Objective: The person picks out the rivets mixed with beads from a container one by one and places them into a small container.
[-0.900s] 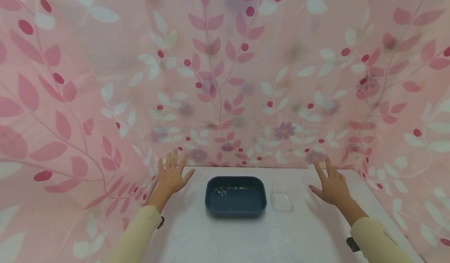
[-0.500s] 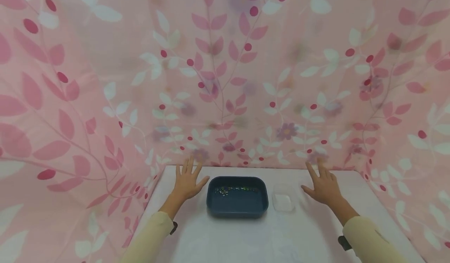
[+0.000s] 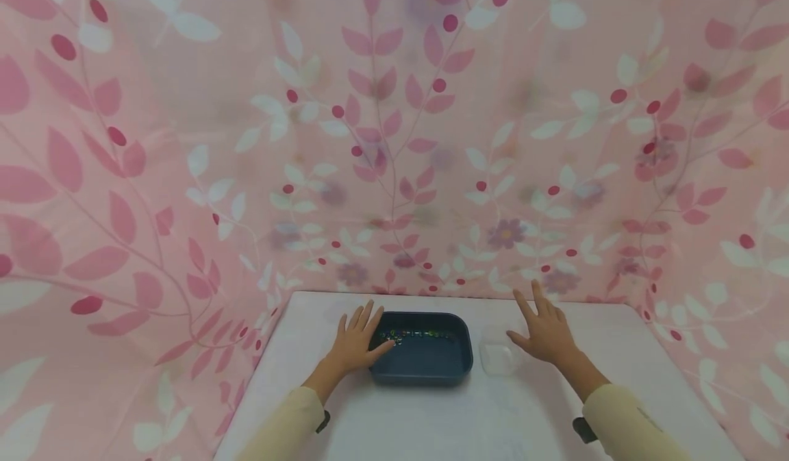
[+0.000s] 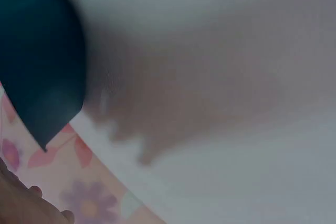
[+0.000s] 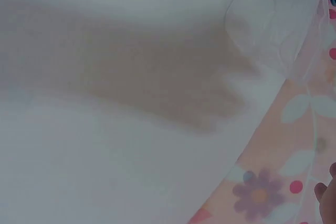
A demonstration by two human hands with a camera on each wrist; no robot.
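Note:
A dark blue rectangular tub stands on the table in the head view, with small shiny multicoloured pieces along its far side. My left hand, fingers spread, is over the tub's left rim; whether it touches the rim I cannot tell. To the right of the tub sits a small clear plastic box. My right hand hovers just right of that box with fingers extended, holding nothing. In the left wrist view the tub's wall shows; in the right wrist view, the clear box.
A white-covered table carries the tub and box. Pink leaf-patterned cloth hangs behind the table's far edge and at both sides. Hand shadows fall on the white surface in both wrist views.
My left hand has moved right, from the table's left side to the tub's left rim. My right hand has shifted left, closer to the clear box. Tub and box stay in place.

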